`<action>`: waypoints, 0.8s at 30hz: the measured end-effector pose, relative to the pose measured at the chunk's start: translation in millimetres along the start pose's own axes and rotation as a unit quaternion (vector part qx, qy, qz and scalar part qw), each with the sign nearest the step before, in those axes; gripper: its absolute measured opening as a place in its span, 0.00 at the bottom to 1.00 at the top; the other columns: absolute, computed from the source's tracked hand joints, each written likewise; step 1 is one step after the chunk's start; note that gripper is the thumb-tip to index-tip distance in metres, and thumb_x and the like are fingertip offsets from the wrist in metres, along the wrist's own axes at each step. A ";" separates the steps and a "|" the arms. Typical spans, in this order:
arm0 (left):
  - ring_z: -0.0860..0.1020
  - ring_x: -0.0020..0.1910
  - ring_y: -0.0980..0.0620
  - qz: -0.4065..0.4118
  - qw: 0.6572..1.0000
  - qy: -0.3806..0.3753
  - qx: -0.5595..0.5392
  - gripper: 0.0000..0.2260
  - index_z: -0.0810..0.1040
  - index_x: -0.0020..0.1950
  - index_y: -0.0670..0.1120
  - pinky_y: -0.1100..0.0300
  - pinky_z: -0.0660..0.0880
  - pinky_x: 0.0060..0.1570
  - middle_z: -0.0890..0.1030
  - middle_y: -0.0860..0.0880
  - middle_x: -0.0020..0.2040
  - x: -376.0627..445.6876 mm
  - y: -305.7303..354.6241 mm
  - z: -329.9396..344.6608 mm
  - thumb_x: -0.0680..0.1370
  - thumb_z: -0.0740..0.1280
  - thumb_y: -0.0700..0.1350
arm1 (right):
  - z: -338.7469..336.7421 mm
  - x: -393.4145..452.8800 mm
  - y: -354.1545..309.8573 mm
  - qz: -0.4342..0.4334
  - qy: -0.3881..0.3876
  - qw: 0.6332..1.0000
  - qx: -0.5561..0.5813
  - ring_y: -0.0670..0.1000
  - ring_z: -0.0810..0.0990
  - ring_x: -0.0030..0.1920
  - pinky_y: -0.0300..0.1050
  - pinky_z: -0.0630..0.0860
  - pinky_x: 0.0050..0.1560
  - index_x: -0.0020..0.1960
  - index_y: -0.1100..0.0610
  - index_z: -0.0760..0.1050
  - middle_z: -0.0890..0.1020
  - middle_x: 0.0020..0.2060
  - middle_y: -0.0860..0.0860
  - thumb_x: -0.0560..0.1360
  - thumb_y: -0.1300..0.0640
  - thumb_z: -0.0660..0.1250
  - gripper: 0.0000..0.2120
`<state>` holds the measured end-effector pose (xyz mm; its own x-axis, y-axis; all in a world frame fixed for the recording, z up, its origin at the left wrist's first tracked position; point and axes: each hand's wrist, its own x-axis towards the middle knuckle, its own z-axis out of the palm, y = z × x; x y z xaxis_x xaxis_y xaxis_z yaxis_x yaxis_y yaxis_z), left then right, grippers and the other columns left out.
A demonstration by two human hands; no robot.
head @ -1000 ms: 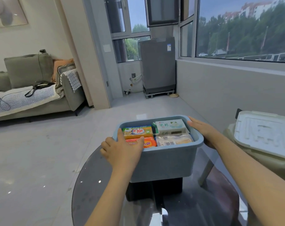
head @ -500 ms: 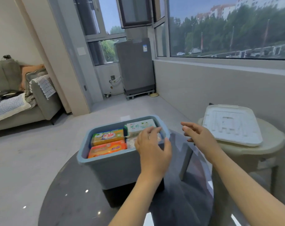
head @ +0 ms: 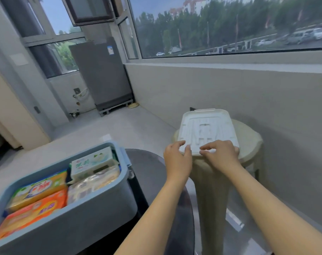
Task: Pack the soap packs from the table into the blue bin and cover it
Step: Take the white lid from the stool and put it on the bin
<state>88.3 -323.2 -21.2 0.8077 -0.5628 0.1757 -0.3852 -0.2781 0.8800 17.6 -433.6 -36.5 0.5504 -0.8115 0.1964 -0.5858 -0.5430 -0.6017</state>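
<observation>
Both hands reach to the white lid (head: pixel 208 131), which lies flat on a beige plastic stool (head: pixel 248 142) just beside the round dark glass table (head: pixel 156 172). The left hand (head: pixel 177 161) has its grip on the lid's near left corner, fingertips curled over the top surface at the edge. The right hand (head: pixel 222 155) holds the near edge further right, its fingers bent onto the lid's top; the thumbs are hidden beneath, so how far each grip wraps under the rim cannot be told.

The blue bin (head: pixel 94 216) stands uncovered on the table, at the person's left, well apart from the lid. Inside it lie four soap packs: a yellow-green pack (head: pixel 37 188) and an orange pack (head: pixel 31 214) at the left side, a white-green box (head: pixel 92 162) at the far right, and a clear-wrapped pack (head: pixel 94 183) in front of that box. The packs lie side by side, touching.

A grey washing machine (head: pixel 101 76) stands in the far corner below the windows.
</observation>
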 end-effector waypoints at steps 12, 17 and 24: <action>0.75 0.54 0.59 -0.076 0.989 -0.012 -0.126 0.16 0.73 0.65 0.48 0.70 0.70 0.49 0.73 0.48 0.66 8.5 -20.0 6.2 0.78 0.64 0.45 | -8.6 -3.8 -0.9 -0.065 0.016 0.997 0.047 0.46 0.75 0.47 0.45 0.54 0.46 0.40 0.45 0.82 0.83 0.41 0.43 0.70 0.48 0.69 0.04; 0.72 0.48 0.69 0.004 0.987 0.005 -0.164 0.12 0.75 0.59 0.55 0.80 0.71 0.37 0.70 0.53 0.63 -4.7 1.9 -23.0 0.77 0.66 0.44 | -31.9 -20.6 -29.0 -0.126 0.124 0.981 0.073 0.48 0.75 0.48 0.41 0.51 0.45 0.37 0.45 0.80 0.82 0.39 0.44 0.70 0.52 0.69 0.04; 0.77 0.50 0.59 0.125 0.981 0.033 -0.142 0.12 0.74 0.46 0.61 0.78 0.72 0.42 0.66 0.59 0.53 -27.7 57.9 -76.3 0.75 0.70 0.42 | -75.0 -65.4 -72.3 -0.165 0.185 0.946 0.211 0.48 0.76 0.47 0.43 0.56 0.50 0.38 0.45 0.77 0.80 0.36 0.42 0.70 0.52 0.70 0.04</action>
<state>77.6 -264.3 58.5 0.7350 -0.5315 0.4211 -0.4417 0.0960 0.8920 -20.6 -357.5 52.2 0.3711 -0.6747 0.6380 -0.0853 -0.7089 -0.7001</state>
